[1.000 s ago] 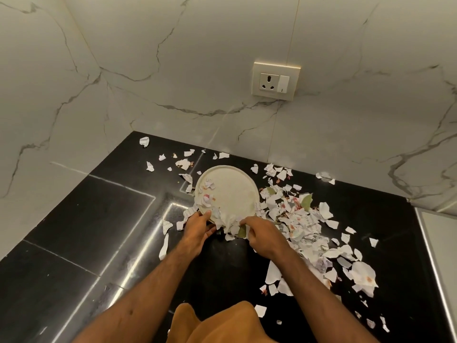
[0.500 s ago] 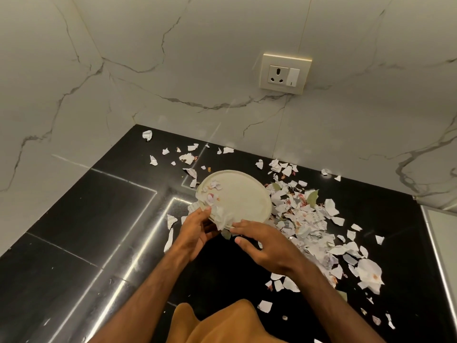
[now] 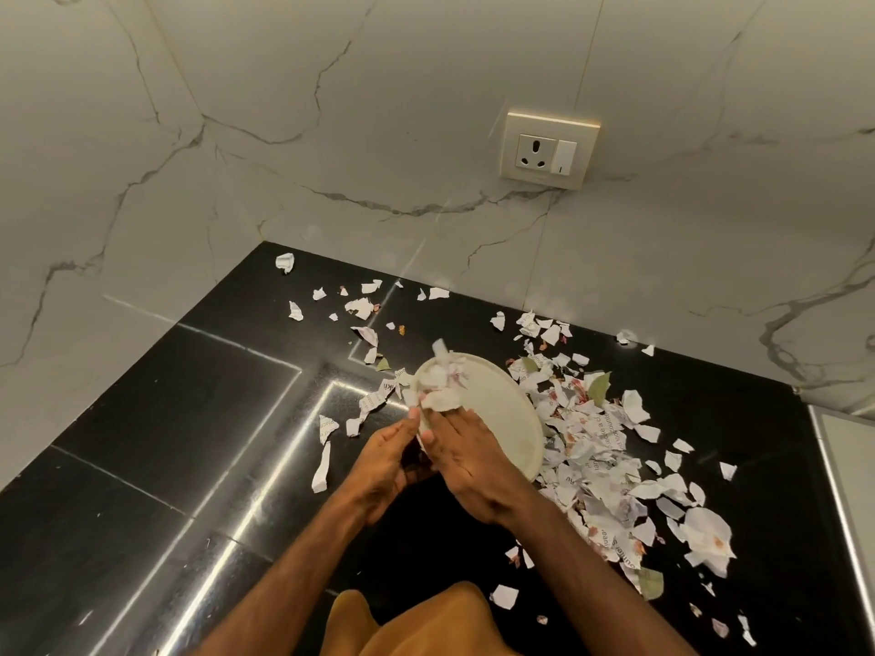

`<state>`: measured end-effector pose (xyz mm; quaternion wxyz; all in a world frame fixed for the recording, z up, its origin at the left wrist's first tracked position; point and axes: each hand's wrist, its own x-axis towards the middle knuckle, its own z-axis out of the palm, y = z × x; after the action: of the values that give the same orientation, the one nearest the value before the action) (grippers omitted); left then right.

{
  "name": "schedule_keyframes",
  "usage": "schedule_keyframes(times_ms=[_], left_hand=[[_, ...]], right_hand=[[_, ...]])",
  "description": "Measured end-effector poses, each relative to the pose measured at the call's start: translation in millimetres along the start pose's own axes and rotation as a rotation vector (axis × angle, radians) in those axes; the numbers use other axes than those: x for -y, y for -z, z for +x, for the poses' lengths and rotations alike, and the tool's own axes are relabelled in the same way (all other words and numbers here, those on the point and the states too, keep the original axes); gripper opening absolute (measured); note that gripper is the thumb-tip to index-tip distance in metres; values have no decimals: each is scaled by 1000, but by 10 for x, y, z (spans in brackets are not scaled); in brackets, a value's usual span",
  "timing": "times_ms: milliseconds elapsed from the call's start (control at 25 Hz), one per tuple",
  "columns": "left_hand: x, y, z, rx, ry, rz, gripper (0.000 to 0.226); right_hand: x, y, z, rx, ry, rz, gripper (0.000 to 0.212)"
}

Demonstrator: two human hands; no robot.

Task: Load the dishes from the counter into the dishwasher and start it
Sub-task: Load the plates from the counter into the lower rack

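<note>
left hand (image 3: 383, 461): thumb up at the near-left rim of the tilted round cream plate (image 3: 502, 409), gripping it, fingers hidden beneath | right hand (image 3: 473, 471): palm down, fingers straight and together, laid on the plate's face | bare forearms: both reach in from below, converging, wrists close, hands side by side

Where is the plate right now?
The plate is mid-frame in the head view, over the black counter. The left hand holds its near rim, the right hand lies flat on it, and torn paper is heaped to its right.
</note>
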<state>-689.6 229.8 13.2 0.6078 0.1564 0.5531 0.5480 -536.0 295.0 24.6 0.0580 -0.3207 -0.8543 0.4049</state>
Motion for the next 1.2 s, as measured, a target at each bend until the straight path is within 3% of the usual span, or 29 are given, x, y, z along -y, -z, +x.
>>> schedule_keyframes(times_ms=[240,400,600,680,840,920,1200], left_hand=[[4,-133,-67,110,-42,138,42],[-31,-110,-43,14,-89,146,42],[-164,32,70,-175,-124,175,31],[-175,38,99,-173,-123,218,29],[-148,-143,73,-87,-147,237,34],[-132,-157,43,-82,-166,220,35],[-184,98,40,-251,-205,58,34]], right_hand=[[-222,-1,265,-322,-211,90,80],[-477,79,323,-514,-422,192,92],[-458,181,98,-728,-358,350,62],[-396,147,81,-681,-272,361,59],[-328,-37,178,-384,-145,252,67],[-390,-72,213,-378,-137,175,72],[-813,-23,11,-543,-449,82,88]])
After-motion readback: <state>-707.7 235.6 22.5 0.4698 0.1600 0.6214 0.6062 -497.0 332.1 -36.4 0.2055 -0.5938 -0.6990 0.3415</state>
